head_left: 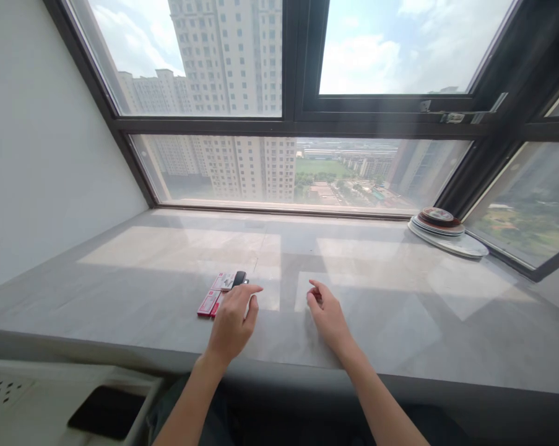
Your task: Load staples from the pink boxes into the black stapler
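My left hand (233,319) is over the front part of the grey stone windowsill (279,337), index finger stretched out and thumb apart, with nothing held. Just beside it, partly hidden by the fingers, lie several small flat red-and-white packs (208,303). A small black object with a metal end (239,278), perhaps a key fob, rests at the packs' upper right. To the right, apart from these items, my right hand (329,316) has its fingers loosely bent. A gap shows between its thumb and index finger, and I see nothing in it.
A stack of round plates or discs (439,224) sits in the sill's far right corner. Dark window frames (279,127) rise behind. Below the sill at lower left, a black phone-like slab (107,412) lies on a white perforated surface (28,384). A white wall (51,155) borders the left.
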Action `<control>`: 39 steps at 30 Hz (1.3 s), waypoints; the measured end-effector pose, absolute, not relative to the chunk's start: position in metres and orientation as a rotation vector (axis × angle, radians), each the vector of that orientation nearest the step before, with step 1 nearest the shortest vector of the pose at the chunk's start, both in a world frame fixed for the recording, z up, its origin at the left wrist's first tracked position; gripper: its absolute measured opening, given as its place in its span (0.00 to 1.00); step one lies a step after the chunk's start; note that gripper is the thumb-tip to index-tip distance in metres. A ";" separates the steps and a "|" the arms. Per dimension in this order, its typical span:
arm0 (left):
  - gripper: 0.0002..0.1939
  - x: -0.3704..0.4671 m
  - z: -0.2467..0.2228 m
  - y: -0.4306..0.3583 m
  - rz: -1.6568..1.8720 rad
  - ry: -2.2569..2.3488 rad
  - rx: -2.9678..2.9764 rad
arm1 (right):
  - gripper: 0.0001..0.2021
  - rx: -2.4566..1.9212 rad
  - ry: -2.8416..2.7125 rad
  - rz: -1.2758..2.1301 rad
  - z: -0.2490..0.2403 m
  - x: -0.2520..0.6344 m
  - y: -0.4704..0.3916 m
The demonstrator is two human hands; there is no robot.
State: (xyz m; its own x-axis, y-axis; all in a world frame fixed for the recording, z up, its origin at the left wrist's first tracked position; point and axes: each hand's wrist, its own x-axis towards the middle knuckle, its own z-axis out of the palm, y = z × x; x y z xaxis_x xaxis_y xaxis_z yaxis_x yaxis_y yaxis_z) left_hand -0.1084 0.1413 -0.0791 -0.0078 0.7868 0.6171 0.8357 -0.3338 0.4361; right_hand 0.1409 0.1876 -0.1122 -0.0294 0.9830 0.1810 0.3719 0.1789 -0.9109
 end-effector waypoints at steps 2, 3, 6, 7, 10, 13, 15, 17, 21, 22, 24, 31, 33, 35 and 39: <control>0.20 -0.073 -0.084 0.147 -1.071 -1.696 -2.456 | 0.25 -1.402 -1.672 0.658 -0.114 0.178 0.186; 0.21 -0.057 -0.090 0.153 -0.957 -1.667 -2.546 | 0.25 -1.453 -1.740 0.551 -0.115 0.193 0.185; 0.26 -0.023 -0.111 0.172 -0.710 -1.701 -2.576 | 0.28 -1.651 -1.959 0.300 -0.116 0.216 0.178; 0.27 -0.018 -0.117 0.177 -0.669 -1.730 -2.550 | 0.29 -1.714 -2.028 0.251 -0.117 0.216 0.176; 0.28 -0.013 -0.128 0.188 -0.636 -1.762 -2.508 | 0.31 -1.854 -2.152 0.166 -0.119 0.207 0.174; 0.28 -0.015 -0.131 0.190 -0.654 -1.744 -2.503 | 0.31 -1.904 -2.162 0.116 -0.120 0.198 0.175; 0.28 -0.016 -0.130 0.189 -0.658 -1.742 -2.503 | 0.31 -1.901 -2.162 0.102 -0.120 0.197 0.177; 0.28 -0.016 -0.129 0.189 -0.659 -1.743 -2.501 | 0.31 -1.894 -2.161 0.091 -0.119 0.198 0.177; 0.28 -0.015 -0.127 0.188 -0.662 -1.741 -2.491 | 0.31 -1.890 -2.169 0.088 -0.117 0.199 0.175; 0.28 -0.015 -0.127 0.188 -0.663 -1.736 -2.493 | 0.31 -1.893 -2.171 0.090 -0.116 0.198 0.174; 0.29 -0.015 -0.126 0.187 -0.663 -1.727 -2.496 | 0.32 -1.896 -2.174 0.089 -0.115 0.197 0.174; 0.40 -0.020 -0.121 0.179 -0.626 -1.624 -2.611 | 0.33 -1.886 -2.185 0.088 -0.114 0.198 0.174; 0.44 -0.021 -0.117 0.177 -0.625 -1.608 -2.643 | 0.33 -1.886 -2.183 0.083 -0.115 0.198 0.174; 0.46 -0.021 -0.111 0.175 -0.643 -1.596 -2.691 | 0.33 -1.884 -2.184 0.079 -0.116 0.198 0.174; 0.22 -0.020 -0.098 0.174 -0.857 -1.576 -2.838 | 0.33 -1.883 -2.182 0.090 -0.115 0.199 0.174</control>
